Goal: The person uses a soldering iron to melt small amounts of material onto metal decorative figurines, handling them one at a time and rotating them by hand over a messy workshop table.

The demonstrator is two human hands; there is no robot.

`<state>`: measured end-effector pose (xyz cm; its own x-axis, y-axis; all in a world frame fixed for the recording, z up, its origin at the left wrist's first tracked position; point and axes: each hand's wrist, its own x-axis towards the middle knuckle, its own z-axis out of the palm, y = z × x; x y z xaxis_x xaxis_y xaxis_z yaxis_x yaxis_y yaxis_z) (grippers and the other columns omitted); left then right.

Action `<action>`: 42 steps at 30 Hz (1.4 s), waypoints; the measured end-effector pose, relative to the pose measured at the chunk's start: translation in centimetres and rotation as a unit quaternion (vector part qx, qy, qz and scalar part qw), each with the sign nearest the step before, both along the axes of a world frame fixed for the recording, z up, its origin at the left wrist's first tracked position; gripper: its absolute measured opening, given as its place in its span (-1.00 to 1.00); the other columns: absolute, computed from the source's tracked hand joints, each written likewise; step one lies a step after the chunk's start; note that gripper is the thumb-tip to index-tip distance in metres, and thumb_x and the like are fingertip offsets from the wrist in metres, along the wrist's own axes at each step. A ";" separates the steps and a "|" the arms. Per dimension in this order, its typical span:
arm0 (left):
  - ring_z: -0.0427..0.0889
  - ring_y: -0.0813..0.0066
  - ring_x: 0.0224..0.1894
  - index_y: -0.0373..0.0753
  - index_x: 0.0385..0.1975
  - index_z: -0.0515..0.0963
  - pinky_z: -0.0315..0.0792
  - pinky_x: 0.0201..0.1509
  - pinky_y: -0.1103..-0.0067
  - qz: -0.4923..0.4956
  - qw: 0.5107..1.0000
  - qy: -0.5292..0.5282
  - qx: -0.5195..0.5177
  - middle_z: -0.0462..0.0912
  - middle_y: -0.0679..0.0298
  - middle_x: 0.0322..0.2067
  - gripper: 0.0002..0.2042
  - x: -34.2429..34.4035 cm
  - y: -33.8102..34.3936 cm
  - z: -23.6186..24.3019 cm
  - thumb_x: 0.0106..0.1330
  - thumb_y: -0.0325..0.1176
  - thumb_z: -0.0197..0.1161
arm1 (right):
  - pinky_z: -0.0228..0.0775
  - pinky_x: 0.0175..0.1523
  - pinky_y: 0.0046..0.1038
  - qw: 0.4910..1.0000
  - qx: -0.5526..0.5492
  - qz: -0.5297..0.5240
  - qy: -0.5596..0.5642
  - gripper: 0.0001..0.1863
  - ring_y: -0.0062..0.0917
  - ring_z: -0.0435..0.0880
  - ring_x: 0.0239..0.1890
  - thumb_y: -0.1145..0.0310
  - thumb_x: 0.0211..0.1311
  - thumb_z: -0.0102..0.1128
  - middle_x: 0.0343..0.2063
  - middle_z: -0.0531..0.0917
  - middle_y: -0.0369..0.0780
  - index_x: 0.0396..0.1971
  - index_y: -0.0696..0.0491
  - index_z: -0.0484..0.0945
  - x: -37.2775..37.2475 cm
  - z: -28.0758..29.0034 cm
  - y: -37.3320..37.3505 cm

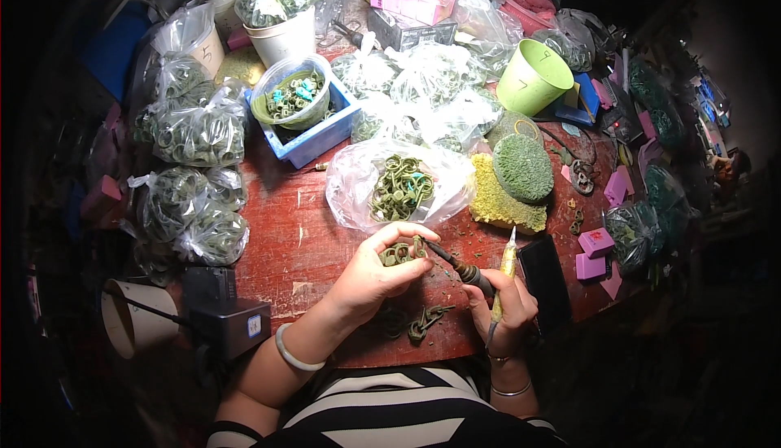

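My left hand (pixel 378 265) pinches a small green ring piece (pixel 418 246), with more green rings (pixel 394 253) around its fingers. My right hand (pixel 508 310) grips two pen-like tools: a dark-handled one (pixel 472 275), whose thin tip reaches the piece at my left fingertips, and a yellow-handled one (pixel 507 262) pointing away from me. Loose dark green pieces (pixel 421 326) lie on the red table (pixel 285 285) below my hands. Just beyond them, an open clear bag (pixel 350 187) holds many green rings with a few turquoise bits.
Tied bags of green pieces (pixel 199 135) crowd the left and back. A blue bin (pixel 289 153) holds a tub; a green cup (pixel 529 82) stands back right. Textured pads (pixel 521 167), pink blocks (pixel 594 244), a black flat object (pixel 545 285) and a dark box (pixel 224 322) surround my hands.
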<state>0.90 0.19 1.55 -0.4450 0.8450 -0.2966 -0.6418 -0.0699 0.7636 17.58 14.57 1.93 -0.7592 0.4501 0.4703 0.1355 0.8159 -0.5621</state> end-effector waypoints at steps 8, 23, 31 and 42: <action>0.26 0.86 -0.60 -0.22 0.06 0.50 0.05 -0.57 0.79 -0.003 1.000 0.005 -0.003 0.45 0.52 -0.47 -0.67 0.0 0.0 0.1 0.31 -0.58 0.28 | 0.48 -0.36 -0.42 1.000 0.002 0.001 0.001 -0.73 -0.29 0.65 -0.50 0.35 0.13 0.47 -0.47 0.66 -0.12 -0.28 0.16 0.60 0.0 -0.1 0.0; 0.29 0.86 -0.59 -0.22 0.06 0.50 0.07 -0.57 0.80 -0.003 1.000 0.004 -0.003 0.48 0.50 -0.45 -0.67 0.0 -0.1 -0.1 0.31 -0.58 0.28 | 0.48 -0.37 -0.42 1.000 0.007 0.004 0.008 -0.73 -0.28 0.65 -0.50 0.34 0.14 0.47 -0.48 0.65 -0.13 -0.29 0.16 0.60 -0.1 -0.3 0.1; 0.30 0.85 -0.57 -0.22 0.06 0.50 0.07 -0.57 0.80 -0.002 1.000 -0.001 -0.006 0.48 0.50 -0.45 -0.66 0.0 0.0 0.0 0.29 -0.56 0.32 | 0.49 -0.44 -0.37 0.999 0.015 -0.002 0.036 -0.72 -0.29 0.66 -0.52 0.34 0.13 0.47 -0.49 0.65 -0.15 -0.24 0.14 0.61 0.2 -0.3 0.3; 0.32 0.86 -0.55 -0.21 0.04 0.51 0.08 -0.55 0.81 0.006 0.999 0.026 -0.019 0.48 0.51 -0.45 -0.66 0.1 0.1 -0.2 0.28 -0.55 0.33 | 0.49 -0.44 -0.36 0.999 0.025 -0.002 0.036 -0.71 -0.28 0.66 -0.53 0.30 0.15 0.46 -0.49 0.64 -0.15 -0.22 0.13 0.60 0.2 -0.6 0.3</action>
